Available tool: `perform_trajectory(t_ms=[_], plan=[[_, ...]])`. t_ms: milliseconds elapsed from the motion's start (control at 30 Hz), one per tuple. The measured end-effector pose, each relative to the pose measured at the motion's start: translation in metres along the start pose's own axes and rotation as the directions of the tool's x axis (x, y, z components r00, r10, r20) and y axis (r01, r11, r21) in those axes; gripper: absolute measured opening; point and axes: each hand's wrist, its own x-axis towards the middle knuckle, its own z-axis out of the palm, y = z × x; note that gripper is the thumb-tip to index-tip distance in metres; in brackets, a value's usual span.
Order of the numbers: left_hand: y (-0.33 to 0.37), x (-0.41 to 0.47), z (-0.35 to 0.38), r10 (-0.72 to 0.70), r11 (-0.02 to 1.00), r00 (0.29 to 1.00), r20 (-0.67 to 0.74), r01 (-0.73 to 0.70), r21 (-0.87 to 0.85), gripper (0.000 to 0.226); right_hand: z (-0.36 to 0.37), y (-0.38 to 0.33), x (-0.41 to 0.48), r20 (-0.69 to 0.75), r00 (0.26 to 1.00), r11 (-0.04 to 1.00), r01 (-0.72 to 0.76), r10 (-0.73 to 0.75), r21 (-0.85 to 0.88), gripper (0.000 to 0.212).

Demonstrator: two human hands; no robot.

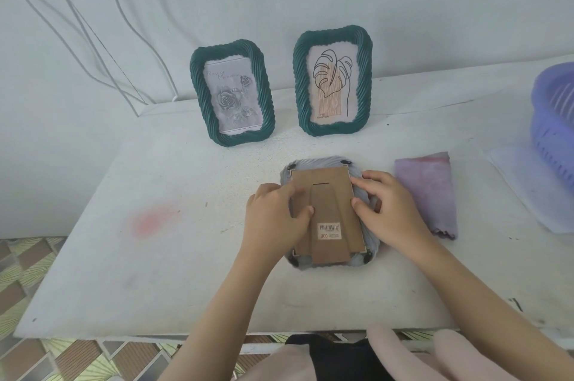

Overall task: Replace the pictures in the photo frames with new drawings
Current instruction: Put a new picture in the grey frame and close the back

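Note:
A grey-blue photo frame (369, 244) lies face down in the middle of the white table (155, 256), its brown cardboard back (329, 194) with a folded stand and a barcode sticker facing up. My left hand (273, 219) rests on the back's left side, thumb pressing the board. My right hand (388, 209) lies on the frame's right edge, fingertips touching the board's rim. Two dark green frames stand upright against the wall: the left one (231, 91) shows a grey rose print, the right one (332, 80) a leaf line drawing.
A folded purple cloth (431, 191) lies just right of my right hand. A purple plastic basket (553, 119) stands at the table's right edge on a pale sheet (528, 185). White cables (93, 38) hang along the wall at the left.

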Motion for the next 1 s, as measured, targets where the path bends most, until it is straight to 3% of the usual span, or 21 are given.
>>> perform_trajectory(t_ms=[167,367,500,600,767,1000], plan=[[-0.006,-0.003,0.002,0.074,0.989,0.997,-0.018,-0.071,0.131,0.041,0.001,-0.001,0.000,0.006,1.000,1.000,-0.014,0.014,-0.002,0.039],[-0.009,0.004,-0.003,0.096,0.990,0.995,0.031,-0.098,0.098,0.051,0.002,-0.001,0.003,-0.012,1.000,0.999,-0.006,0.006,-0.040,0.036],[-0.014,0.015,-0.004,0.017,0.996,0.989,0.145,-0.029,0.082,0.090,0.003,-0.004,0.008,-0.063,0.998,0.997,-0.019,0.014,-0.076,0.031],[-0.019,0.025,-0.006,-0.051,0.997,0.964,0.261,0.033,0.072,0.109,0.002,-0.005,0.012,-0.059,0.998,0.992,-0.006,-0.002,-0.130,0.043],[-0.021,0.034,-0.006,-0.065,0.997,0.935,0.349,0.045,0.067,0.113,-0.001,-0.005,0.021,0.003,1.000,0.966,0.020,-0.020,-0.259,0.059],[-0.026,0.034,-0.003,-0.067,0.998,0.934,0.350,0.058,0.035,0.112,-0.001,-0.006,0.025,0.092,0.995,0.931,0.012,0.023,-0.364,0.058]])
